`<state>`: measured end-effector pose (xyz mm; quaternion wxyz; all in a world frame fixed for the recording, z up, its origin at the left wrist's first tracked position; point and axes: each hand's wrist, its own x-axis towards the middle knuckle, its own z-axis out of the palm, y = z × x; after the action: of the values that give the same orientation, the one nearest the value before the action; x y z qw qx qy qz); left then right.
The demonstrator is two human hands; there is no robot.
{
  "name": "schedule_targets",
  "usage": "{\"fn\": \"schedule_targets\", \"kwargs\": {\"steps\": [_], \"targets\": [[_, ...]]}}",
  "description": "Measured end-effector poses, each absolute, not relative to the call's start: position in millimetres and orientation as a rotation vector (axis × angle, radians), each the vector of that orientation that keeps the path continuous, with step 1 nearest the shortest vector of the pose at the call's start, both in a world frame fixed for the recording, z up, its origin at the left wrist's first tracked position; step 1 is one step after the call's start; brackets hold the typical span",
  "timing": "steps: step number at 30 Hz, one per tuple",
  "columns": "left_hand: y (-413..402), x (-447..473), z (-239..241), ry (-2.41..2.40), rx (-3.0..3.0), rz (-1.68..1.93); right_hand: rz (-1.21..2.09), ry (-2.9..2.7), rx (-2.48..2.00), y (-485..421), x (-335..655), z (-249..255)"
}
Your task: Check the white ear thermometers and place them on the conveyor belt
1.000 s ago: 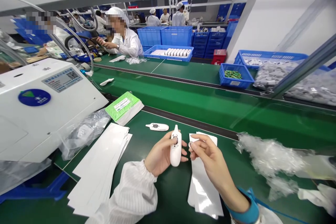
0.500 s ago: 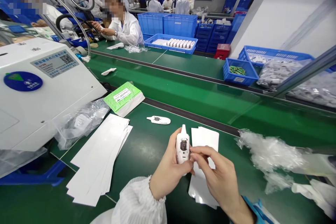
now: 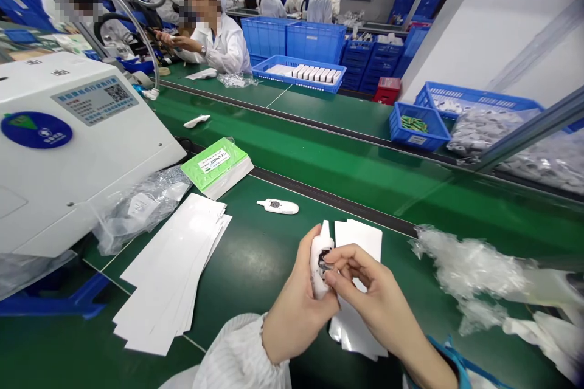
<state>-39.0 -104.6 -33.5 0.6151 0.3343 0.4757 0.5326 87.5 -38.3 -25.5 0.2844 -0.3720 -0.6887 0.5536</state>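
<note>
White device stands tip-up in the curled left hand, the slanting right hand pinching a shiny piece.

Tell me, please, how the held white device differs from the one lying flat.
The left hand grips the held device; the lying device rests untouched on the bench. The held device's tip points forward; the lying device's points left. The right hand partly covers the held device; nothing covers the lying device. Both are white with narrow tips.

white device — tip up, dark compartment uncovered, silvery disc at it
</note>
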Motion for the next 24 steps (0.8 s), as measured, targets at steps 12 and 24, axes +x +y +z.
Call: {"fn": "schedule_targets", "kwargs": {"steps": [12,24], "targets": [[-108.7,-37.6,-33.7,1.078,0.771,1.234,0.648,-2.063,-0.649,-40.8,92.4,-35.1],[-112.8,-38.0,-33.3,1.034,0.628,1.278,0.171,-2.221,-0.427,-35.7,99.6,-33.6]]}}
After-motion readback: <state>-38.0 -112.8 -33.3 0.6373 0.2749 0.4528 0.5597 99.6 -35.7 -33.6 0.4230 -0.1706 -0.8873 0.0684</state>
